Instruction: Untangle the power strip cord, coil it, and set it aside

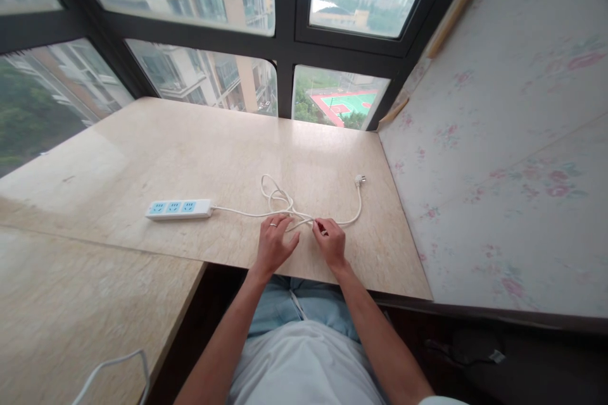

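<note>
Cream-white cable (pixel 240 210), thin and smooth, lies across the middle of the frame in loose, overlapping loops on a beige, marbled stone bench (pixel 213 145). To the left of centre, it joins a long white power strip with three pale-blue socket faces (pixel 178 214); right of centre, it curves up to a white plug with metal pins (pixel 360 180). Just below the loops, the left hand (pixel 274 243), with a ring (pixel 273 224) on one finger, is partly open: its thumb stands apart from the bent fingers, whose tips are at the cable, though I cannot tell whether they touch it. Beside it, the right hand (pixel 331 240) is curled, its thumb and fingers pinched together on the cable. Another white cord (pixel 111 362) arches over the bench at lower left. Floral wallpaper (pixel 513 158) covers the wall at right.
</note>
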A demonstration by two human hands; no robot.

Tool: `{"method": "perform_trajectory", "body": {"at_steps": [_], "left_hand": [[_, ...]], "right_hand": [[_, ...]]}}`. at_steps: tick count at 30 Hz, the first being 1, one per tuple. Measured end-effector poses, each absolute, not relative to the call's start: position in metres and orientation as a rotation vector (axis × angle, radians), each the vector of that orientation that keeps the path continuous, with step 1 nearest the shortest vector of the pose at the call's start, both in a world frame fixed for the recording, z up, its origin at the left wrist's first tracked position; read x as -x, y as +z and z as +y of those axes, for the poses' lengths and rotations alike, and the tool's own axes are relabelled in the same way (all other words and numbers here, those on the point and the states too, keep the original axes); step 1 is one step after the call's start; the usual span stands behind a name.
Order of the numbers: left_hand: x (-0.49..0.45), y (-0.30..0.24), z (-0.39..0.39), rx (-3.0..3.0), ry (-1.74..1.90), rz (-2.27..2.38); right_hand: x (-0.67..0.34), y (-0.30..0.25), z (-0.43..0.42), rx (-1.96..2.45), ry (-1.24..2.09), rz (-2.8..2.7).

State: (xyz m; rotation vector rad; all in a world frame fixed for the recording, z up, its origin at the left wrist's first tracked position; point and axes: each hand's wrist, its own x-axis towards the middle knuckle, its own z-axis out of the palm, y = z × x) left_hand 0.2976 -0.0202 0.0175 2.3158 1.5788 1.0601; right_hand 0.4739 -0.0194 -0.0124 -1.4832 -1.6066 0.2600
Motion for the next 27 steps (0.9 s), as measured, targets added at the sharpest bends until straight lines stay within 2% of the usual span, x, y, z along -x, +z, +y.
{"method": "perform_trajectory", "body": {"at_steps": [7, 20, 27], "left_hand": [[-0.323, 0.034, -0.005, -2.447, 0.771, 1.542], [-0.222, 0.014, -0.044, -2.092, 1.2, 1.894], [-0.279, 0.054, -0.052, -2.263, 1.172, 1.505]], "right_hand": [[-0.475, -0.012, -0.021, 1.479, 0.273, -1.578], [-0.476, -0.016, -0.017, 1.539, 0.215, -1.493], [-0.478, -0.016, -0.017, 1.525, 0.25, -1.485]]}}
